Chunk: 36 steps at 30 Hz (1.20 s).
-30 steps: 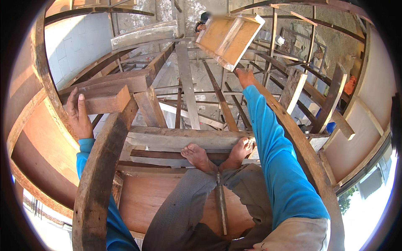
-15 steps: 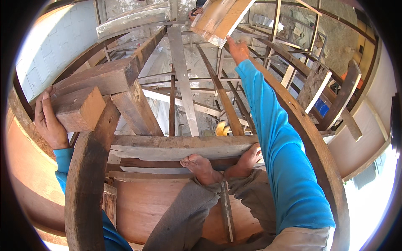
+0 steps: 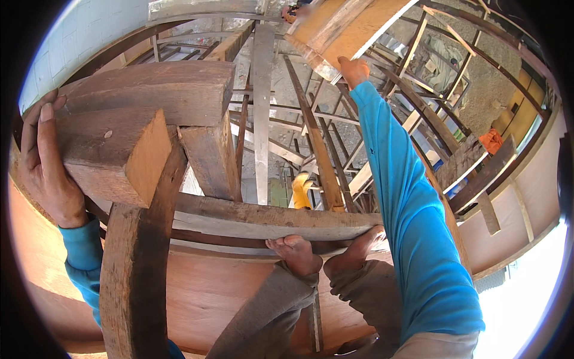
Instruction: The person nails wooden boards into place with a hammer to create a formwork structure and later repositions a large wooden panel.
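Observation:
My left hand (image 3: 51, 161) wraps around the far left side of a short, thick wooden beam (image 3: 98, 146), fingers reaching up to the longer beam (image 3: 149, 93) stacked behind it. Both rest by the top of a dark upright post (image 3: 134, 275). With my right arm stretched forward, my right hand (image 3: 354, 72) grips the near corner of a wooden panel (image 3: 341, 30) with a pale edge. The panel tilts over the drop at the top of the view, and its far end is cut off. A person (image 3: 293, 12), mostly hidden, is beside its left edge.
My bare feet (image 3: 293, 254) press on a curved crossbeam (image 3: 275, 212). Beyond it, a lattice of beams and planks (image 3: 311, 125) stands over a littered floor far below. A yellow object (image 3: 301, 190) shows between the timbers. Loose boards (image 3: 484, 173) lean at the right, near an orange cloth (image 3: 491, 140).
The panel and my right hand have shifted right in the view. The beams at my left hand appear larger and nearer. Both hands keep their hold.

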Motion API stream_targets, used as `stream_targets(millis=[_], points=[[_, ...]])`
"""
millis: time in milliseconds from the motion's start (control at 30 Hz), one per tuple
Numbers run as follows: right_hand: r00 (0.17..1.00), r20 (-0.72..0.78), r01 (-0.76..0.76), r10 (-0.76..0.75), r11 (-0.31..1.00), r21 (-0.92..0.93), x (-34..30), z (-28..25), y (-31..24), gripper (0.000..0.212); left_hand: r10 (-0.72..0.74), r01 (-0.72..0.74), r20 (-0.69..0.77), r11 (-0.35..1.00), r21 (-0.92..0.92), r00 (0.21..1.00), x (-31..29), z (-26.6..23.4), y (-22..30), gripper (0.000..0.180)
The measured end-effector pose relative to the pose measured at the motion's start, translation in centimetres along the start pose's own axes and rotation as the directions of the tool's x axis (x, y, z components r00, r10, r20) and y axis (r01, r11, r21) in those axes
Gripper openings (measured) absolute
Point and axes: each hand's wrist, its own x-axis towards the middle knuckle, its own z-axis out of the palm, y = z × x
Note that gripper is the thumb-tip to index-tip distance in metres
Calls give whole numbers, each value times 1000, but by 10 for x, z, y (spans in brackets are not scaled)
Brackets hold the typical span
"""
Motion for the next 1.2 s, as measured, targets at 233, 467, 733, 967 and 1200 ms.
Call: stream_targets(millis=[233, 467, 733, 967, 1200], points=[[993, -67, 84, -95, 986, -147, -70, -13, -7, 54, -139, 132, -57, 985, -111, 989, -1, 6, 7, 33], [977, 0, 206, -215, 936, -284, -101, -92, 0, 53, -68, 57, -95, 993, -106, 993, 2, 12, 18, 27], [942, 196, 331, -274, 856, -397, -161, -198, -39, 49, 44, -12, -113, 963, 268, 993, 8, 4, 32, 27], [910, 300, 384, -288, 857, -343, -272, -309, -76, 46, -319, 390, 223, 749, -536, 921, -2, -37, 21, 63], [797, 394, 574, -458, 777, -258, -403, -448, -111, 45, -164, 187, 334, 982, -35, 928, -210, -20, -26, 38]])
